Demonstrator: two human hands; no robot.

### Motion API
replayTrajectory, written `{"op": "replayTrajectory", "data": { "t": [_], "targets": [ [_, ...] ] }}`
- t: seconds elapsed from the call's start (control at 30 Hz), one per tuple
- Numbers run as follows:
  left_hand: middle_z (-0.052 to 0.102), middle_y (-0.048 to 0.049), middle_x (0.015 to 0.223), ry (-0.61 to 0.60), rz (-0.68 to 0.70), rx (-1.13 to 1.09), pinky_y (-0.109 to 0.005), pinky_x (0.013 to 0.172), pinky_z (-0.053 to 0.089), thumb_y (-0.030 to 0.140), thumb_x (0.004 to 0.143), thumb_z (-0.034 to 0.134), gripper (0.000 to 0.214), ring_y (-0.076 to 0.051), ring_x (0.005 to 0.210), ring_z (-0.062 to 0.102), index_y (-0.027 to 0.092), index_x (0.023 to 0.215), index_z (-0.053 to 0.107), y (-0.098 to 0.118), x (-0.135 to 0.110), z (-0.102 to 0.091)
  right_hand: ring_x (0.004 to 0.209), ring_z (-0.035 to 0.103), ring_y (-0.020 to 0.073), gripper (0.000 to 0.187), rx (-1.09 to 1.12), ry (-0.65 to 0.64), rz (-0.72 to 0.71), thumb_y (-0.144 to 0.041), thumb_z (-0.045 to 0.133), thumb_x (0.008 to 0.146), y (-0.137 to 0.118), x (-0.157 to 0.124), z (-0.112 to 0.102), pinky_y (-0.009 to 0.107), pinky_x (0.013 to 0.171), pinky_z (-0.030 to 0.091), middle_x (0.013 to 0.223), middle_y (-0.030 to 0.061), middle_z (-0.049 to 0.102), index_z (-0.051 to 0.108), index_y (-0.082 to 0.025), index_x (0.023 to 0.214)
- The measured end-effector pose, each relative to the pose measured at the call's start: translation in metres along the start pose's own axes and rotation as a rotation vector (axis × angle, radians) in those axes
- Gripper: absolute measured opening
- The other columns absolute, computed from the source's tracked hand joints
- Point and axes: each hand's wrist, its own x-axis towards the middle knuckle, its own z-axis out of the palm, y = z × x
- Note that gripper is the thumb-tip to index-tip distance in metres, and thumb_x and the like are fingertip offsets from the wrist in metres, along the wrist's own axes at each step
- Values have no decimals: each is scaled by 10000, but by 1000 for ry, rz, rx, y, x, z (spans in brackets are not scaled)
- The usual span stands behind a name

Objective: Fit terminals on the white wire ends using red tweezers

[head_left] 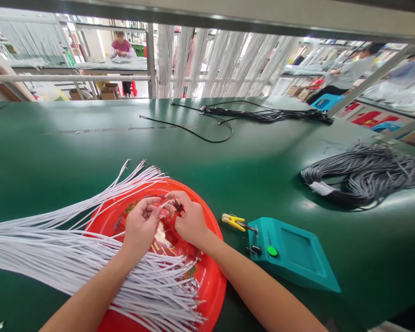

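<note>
Both my hands meet over a round red tray (212, 276) on the green table. My left hand (140, 226) pinches the end of a white wire (164, 203) between thumb and fingers. My right hand (190, 219) is closed on a small red cutter (175, 213) whose tip is at that wire end. A large bundle of white wires (55, 240) lies fanned across the tray's left side and under my left forearm, with bare ends pointing right.
A teal box with a green button (290, 253) and a yellow clip (233, 221) sit right of the tray. Grey cable bundle (366, 175) at right, black cables (263, 114) at the back. White wires hang behind the table; other people work beyond.
</note>
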Motion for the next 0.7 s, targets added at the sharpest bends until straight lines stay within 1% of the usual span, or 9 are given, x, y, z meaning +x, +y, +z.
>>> {"op": "replayTrajectory", "data": {
  "t": [0.13,0.2,0.27,0.33,0.4,0.5,0.57,0.63,0.7],
  "targets": [
    [572,24,624,50,44,52,-203,548,438,280,730,575,202,-95,559,544,144,880,587,1,-1,1,591,567,142,302,309,-61,226,-224,557,725,-2,6,-1,254,559,442,702,-19,601,475,-223,1015],
    [581,18,629,70,63,77,-209,562,449,274,732,569,186,-103,569,556,146,864,599,1,-2,2,546,549,135,337,427,-84,299,-250,587,706,-1,8,0,247,532,431,646,-39,575,465,-224,1019],
    [591,13,640,84,77,105,-214,564,451,270,734,567,181,-106,568,558,150,864,609,2,-3,1,547,543,134,341,431,-68,318,-253,605,693,-2,8,0,248,537,428,633,-43,562,478,-227,1008],
    [599,8,655,89,86,139,-215,560,448,265,740,564,183,-107,565,554,153,875,616,2,-3,0,565,539,133,324,376,-36,294,-243,609,687,-4,6,0,249,545,426,666,-32,572,498,-234,991],
    [607,4,668,84,88,160,-214,550,441,267,745,562,189,-106,560,547,153,884,622,1,-3,-1,544,520,125,319,385,-33,290,-243,618,682,-6,5,0,244,525,413,684,-26,583,510,-235,982],
    [635,-18,717,48,73,124,-224,580,449,290,743,571,207,-117,600,566,143,873,634,-1,-1,-2,424,437,85,393,607,-103,376,-278,648,666,-9,6,-3,216,440,350,646,-31,591,486,-216,1018],
    [653,-36,754,-4,45,76,-236,624,458,310,729,589,224,-132,653,584,135,856,648,-1,0,-2,368,380,61,466,747,-169,435,-297,671,646,-9,8,-5,199,393,297,622,-32,596,464,-198,1052],
    [652,-36,726,-44,12,36,-234,606,453,324,713,603,242,-129,634,573,129,847,658,-1,1,-2,357,377,56,502,808,-240,459,-307,680,636,-7,9,-6,191,374,276,612,-27,599,457,-183,1068],
    [621,-13,632,-39,-15,2,-221,529,426,331,697,609,263,-107,542,525,125,853,658,1,1,-1,370,404,64,495,777,-275,451,-301,673,643,-5,9,-5,192,376,290,609,-26,597,461,-178,1073]
  ]
}}
